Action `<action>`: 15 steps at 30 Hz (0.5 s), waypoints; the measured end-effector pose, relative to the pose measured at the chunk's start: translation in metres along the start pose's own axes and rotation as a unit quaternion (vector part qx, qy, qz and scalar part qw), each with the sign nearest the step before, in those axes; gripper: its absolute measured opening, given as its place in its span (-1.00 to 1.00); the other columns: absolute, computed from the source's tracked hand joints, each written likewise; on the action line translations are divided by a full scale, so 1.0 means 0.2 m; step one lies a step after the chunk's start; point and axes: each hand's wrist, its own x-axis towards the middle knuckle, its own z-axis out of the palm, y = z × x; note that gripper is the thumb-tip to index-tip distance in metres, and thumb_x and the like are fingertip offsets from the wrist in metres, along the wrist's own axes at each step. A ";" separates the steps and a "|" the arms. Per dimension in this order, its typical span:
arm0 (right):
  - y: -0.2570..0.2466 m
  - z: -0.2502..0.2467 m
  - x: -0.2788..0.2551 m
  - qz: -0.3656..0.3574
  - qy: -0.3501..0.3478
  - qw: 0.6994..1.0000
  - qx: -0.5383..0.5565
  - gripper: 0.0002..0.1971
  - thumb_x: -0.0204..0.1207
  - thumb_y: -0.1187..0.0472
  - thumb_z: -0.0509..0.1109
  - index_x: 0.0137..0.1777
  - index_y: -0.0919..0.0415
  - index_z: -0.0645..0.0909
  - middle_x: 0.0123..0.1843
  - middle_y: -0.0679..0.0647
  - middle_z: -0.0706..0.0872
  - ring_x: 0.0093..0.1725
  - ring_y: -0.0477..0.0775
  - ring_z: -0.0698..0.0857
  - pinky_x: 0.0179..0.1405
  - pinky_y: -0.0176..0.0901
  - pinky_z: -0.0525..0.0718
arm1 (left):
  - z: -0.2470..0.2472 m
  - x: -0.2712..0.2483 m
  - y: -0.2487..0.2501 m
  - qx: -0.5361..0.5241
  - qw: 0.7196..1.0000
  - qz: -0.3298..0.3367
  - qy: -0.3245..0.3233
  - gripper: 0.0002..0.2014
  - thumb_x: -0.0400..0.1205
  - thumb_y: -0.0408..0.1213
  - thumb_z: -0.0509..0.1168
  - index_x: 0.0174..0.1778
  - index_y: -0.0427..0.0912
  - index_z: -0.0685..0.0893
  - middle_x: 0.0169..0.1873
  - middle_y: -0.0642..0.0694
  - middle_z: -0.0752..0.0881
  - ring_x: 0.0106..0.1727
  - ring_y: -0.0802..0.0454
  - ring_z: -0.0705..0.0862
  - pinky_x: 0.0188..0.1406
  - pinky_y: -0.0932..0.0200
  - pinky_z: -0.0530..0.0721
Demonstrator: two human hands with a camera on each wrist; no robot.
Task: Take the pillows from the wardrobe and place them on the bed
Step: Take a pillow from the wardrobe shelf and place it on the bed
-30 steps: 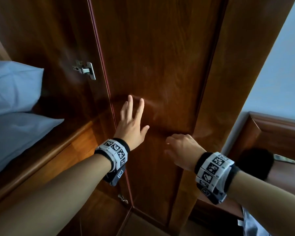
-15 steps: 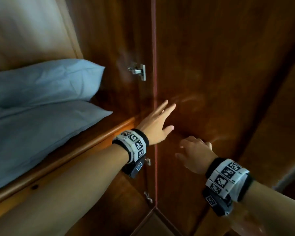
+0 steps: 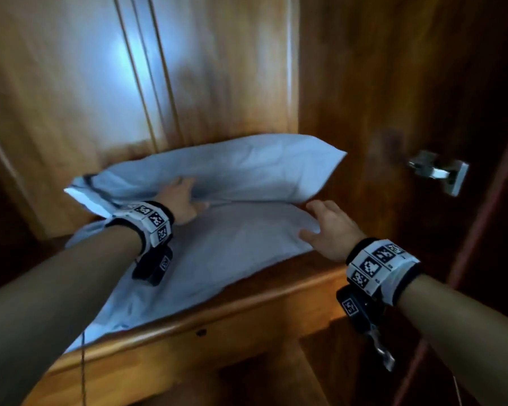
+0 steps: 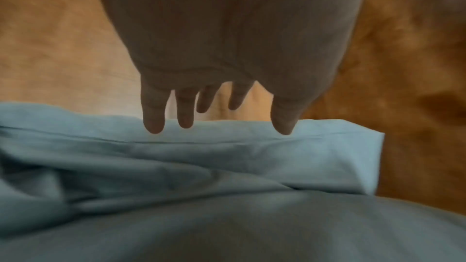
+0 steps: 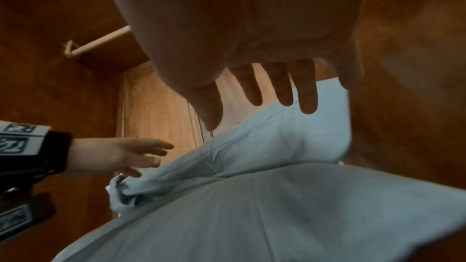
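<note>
Two pale blue pillows lie stacked on a wooden wardrobe shelf (image 3: pixel 247 312). The upper pillow (image 3: pixel 247 168) rests on the lower pillow (image 3: pixel 217 259). My left hand (image 3: pixel 182 197) reaches the near edge of the upper pillow with fingers straight and spread; the left wrist view shows its fingers (image 4: pixel 153 119) over the pillow's seam (image 4: pixel 201 142), gripping nothing. My right hand (image 3: pixel 326 227) hovers open above the lower pillow's right corner, just below the upper pillow's right end. The right wrist view shows its spread fingers (image 5: pixel 307 97) above the upper pillow (image 5: pixel 290 136), and the left hand (image 5: pixel 121 154).
The wardrobe's panelled back wall (image 3: pixel 159 83) rises behind the pillows. The dark open door (image 3: pixel 423 83) with a metal hinge (image 3: pixel 440 174) stands at the right. A hanging rail (image 5: pixel 98 41) crosses above. A darker compartment opens below the shelf.
My view swung left from the door to the shelf. Both hands left the door and moved in to the pillows, the left reaching the upper pillow's edge.
</note>
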 end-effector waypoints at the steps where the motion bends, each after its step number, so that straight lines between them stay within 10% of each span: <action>1: -0.07 0.01 0.11 -0.004 0.001 1.000 0.005 -0.33 0.48 -0.15 0.43 0.54 0.04 0.36 0.52 0.15 0.45 0.48 0.30 0.50 0.44 0.26 0.52 | -0.04 0.06 -0.11 -0.003 1.000 -0.020 0.014 -0.11 0.56 0.20 0.30 0.71 -0.07 0.07 0.69 -0.25 0.19 0.66 -0.29 0.27 0.60 -0.12 0.32; 15: -0.64 -0.10 1.45 0.065 0.034 0.993 -0.096 -0.22 0.46 -0.41 0.23 0.53 0.12 0.41 0.61 0.21 0.43 0.61 0.33 0.35 0.58 0.47 0.15 | -0.25 0.79 -0.58 0.005 0.993 -0.110 -0.039 -0.06 0.43 0.54 -0.06 0.54 -0.06 0.48 0.53 -0.19 0.54 0.48 -0.24 0.55 0.45 -0.09 0.50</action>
